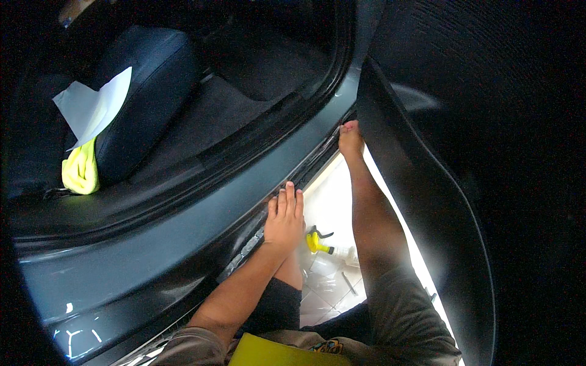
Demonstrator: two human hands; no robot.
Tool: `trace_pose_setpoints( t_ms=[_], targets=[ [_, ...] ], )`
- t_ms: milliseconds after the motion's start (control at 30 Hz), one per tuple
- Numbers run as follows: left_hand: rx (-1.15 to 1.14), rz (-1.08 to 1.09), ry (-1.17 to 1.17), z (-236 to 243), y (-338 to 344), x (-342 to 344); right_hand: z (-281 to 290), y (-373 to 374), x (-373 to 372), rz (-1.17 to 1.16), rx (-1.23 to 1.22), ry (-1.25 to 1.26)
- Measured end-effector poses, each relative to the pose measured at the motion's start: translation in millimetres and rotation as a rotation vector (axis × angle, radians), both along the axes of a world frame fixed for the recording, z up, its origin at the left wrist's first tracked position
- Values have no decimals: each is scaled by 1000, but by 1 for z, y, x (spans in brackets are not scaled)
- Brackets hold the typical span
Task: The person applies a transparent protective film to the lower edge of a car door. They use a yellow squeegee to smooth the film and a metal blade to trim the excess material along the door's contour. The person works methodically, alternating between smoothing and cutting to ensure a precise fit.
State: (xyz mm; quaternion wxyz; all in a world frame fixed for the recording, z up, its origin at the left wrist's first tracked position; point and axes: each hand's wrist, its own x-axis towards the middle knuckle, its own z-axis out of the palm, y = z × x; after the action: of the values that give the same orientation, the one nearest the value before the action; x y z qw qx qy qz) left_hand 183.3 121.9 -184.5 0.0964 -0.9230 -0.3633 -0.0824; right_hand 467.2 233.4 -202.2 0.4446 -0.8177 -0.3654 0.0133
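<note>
My left hand [284, 219] lies open on the lower edge of the grey car door sill [183, 201], fingers stretched along a dark strip with pale patches. Farther up the same edge, my right hand [350, 137] is closed against the dark seam beside the open door; what its fingers hold is hidden. On the tiled floor [314, 293] below, between my arms, lies a spray bottle [318, 243] with a yellow trigger head.
The open black door [445, 183] fills the right side. Inside the car are a dark seat [152, 79], a white sheet [97, 107] and a folded yellow cloth [80, 169] near the sill. A dark floor mat [262, 61] is beyond the seat.
</note>
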Motion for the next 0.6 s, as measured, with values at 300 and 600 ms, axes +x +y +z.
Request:
trace_pose_setpoints(
  t_ms=[300,600],
  targets=[
    [-14,22,-34,1,0,-5,112,-171,-128,598,545,727],
    [-30,-29,-107,-3,-2,5,231,-251,-182,1124,258,769]
  ],
)
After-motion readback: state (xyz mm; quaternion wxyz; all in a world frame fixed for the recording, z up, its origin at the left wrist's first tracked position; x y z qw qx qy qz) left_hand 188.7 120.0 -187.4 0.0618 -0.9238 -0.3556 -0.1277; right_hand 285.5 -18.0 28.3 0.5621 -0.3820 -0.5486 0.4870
